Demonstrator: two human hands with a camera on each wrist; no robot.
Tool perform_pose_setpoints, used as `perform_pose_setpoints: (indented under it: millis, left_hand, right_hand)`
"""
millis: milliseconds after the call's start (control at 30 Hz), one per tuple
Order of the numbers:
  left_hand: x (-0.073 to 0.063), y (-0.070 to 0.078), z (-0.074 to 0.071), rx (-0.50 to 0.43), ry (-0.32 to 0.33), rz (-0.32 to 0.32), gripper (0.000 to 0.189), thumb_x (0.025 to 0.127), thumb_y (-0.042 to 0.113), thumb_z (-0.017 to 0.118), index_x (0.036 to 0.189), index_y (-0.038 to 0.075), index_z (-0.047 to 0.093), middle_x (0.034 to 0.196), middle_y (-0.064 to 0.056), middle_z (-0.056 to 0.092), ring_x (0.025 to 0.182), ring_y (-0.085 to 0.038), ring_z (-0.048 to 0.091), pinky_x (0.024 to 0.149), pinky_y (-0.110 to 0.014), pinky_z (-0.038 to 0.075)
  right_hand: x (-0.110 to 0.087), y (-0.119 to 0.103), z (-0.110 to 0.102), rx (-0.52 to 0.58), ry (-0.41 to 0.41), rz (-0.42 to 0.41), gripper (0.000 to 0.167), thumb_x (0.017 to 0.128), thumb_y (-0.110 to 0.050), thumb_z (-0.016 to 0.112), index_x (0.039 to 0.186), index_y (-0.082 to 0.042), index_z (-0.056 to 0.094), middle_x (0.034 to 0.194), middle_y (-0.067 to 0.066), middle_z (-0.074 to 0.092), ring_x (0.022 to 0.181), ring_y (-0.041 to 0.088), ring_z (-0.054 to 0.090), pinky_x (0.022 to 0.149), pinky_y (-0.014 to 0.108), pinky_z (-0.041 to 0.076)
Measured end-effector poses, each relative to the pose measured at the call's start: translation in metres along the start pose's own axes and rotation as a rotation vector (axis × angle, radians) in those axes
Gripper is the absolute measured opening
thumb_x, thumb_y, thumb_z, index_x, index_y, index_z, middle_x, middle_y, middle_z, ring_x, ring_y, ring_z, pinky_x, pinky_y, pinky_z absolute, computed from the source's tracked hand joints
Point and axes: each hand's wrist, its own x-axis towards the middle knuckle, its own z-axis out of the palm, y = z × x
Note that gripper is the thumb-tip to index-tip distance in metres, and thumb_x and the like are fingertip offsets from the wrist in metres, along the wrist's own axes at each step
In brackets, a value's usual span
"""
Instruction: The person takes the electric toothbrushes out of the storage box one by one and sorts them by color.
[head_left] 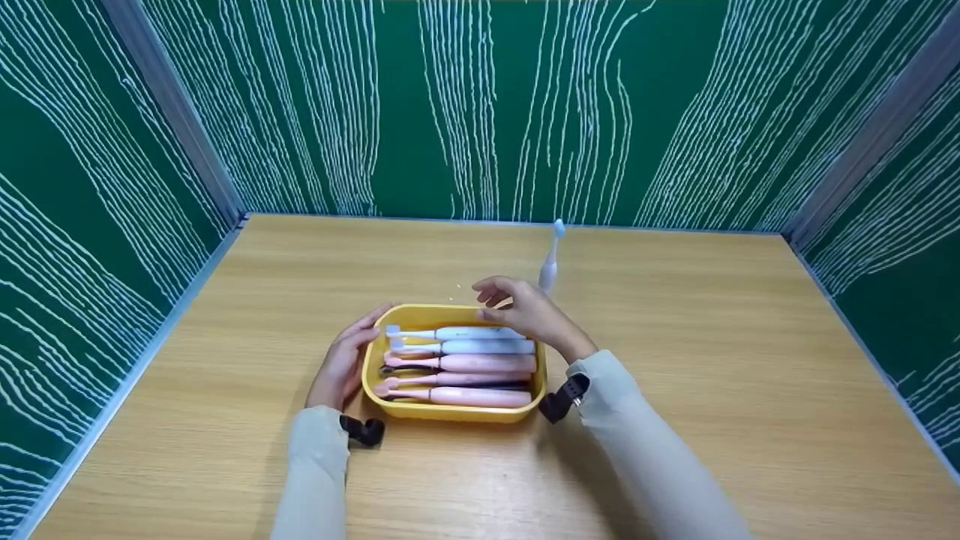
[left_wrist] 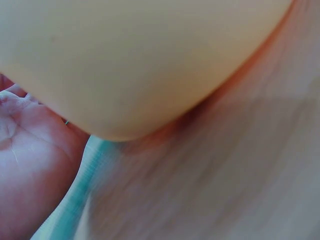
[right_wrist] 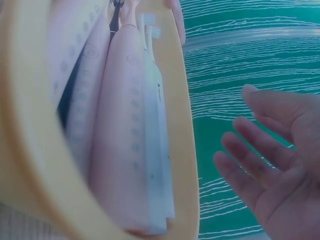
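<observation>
A yellow plastic basket (head_left: 450,412) holds several electric toothbrushes lying side by side: pink ones (head_left: 480,396) toward the front, white ones (head_left: 484,346) toward the back, dark ones partly hidden beneath. My left hand (head_left: 346,364) holds the basket's left end, fingers round its outer wall; in the left wrist view, the palm (left_wrist: 35,160) shows partly behind the basket's pale corner. My right hand (head_left: 525,306) is over the back right rim, fingers loosely bent. In the right wrist view the right hand (right_wrist: 280,160) is spread beside the basket, nothing in it.
Beyond my right hand, a white electric toothbrush (head_left: 550,266) stands upright on the wooden table (head_left: 712,337). Green panels with white wavy lines (head_left: 510,112) wall in the back and both sides. Tiny white specks lie behind the basket.
</observation>
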Motion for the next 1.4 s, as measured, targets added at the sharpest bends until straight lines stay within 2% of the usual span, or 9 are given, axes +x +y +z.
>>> perform_pose_setpoints:
  millis: [167,333,833,1167,1400]
  left_hand:
    - [0.000,-0.001,0.000,-0.009,-0.020,0.003,0.052,0.098,0.002,0.030,0.150,-0.001,0.027,0.158,-0.013,0.025,0.144,-0.024,0.025,0.121,-0.038,0.019]
    - [0.001,-0.001,0.001,-0.008,-0.014,0.008,0.052,0.098,0.001,0.031,0.150,-0.002,0.027,0.158,-0.013,0.024,0.144,-0.023,0.023,0.121,-0.037,0.018]
    - [0.001,-0.001,0.001,-0.013,-0.006,0.010,0.051,0.098,0.001,0.032,0.149,-0.002,0.029,0.158,-0.012,0.026,0.144,-0.023,0.025,0.120,-0.036,0.021]
    - [0.001,-0.001,0.000,-0.011,-0.018,0.005,0.052,0.097,0.000,0.031,0.149,-0.003,0.028,0.158,-0.013,0.026,0.143,-0.024,0.027,0.120,-0.037,0.022]
    - [0.001,0.000,0.000,-0.013,0.000,0.011,0.051,0.097,0.000,0.032,0.149,-0.003,0.029,0.157,-0.013,0.027,0.143,-0.024,0.027,0.120,-0.036,0.022]
  right_hand:
    - [0.002,0.000,0.002,-0.079,-0.054,-0.037,0.036,0.089,-0.014,0.067,0.123,-0.002,0.062,0.112,0.018,0.067,0.104,0.027,0.062,0.095,0.041,0.052]
    - [0.004,-0.002,0.004,-0.154,-0.095,-0.022,0.034,0.090,-0.013,0.067,0.122,-0.003,0.064,0.111,0.015,0.069,0.102,0.025,0.063,0.093,0.039,0.053]
    - [0.009,-0.005,0.010,-0.212,-0.202,0.104,0.036,0.093,-0.015,0.063,0.128,-0.008,0.062,0.124,0.010,0.065,0.112,0.022,0.061,0.100,0.037,0.050]
    - [0.011,-0.008,0.014,-0.288,-0.228,0.127,0.035,0.093,-0.012,0.062,0.127,-0.006,0.063,0.123,0.011,0.065,0.107,0.023,0.061,0.100,0.039,0.050]
    - [0.013,-0.010,0.018,-0.325,-0.268,0.190,0.035,0.094,-0.013,0.060,0.130,-0.012,0.062,0.125,0.007,0.064,0.108,0.021,0.059,0.104,0.038,0.047]
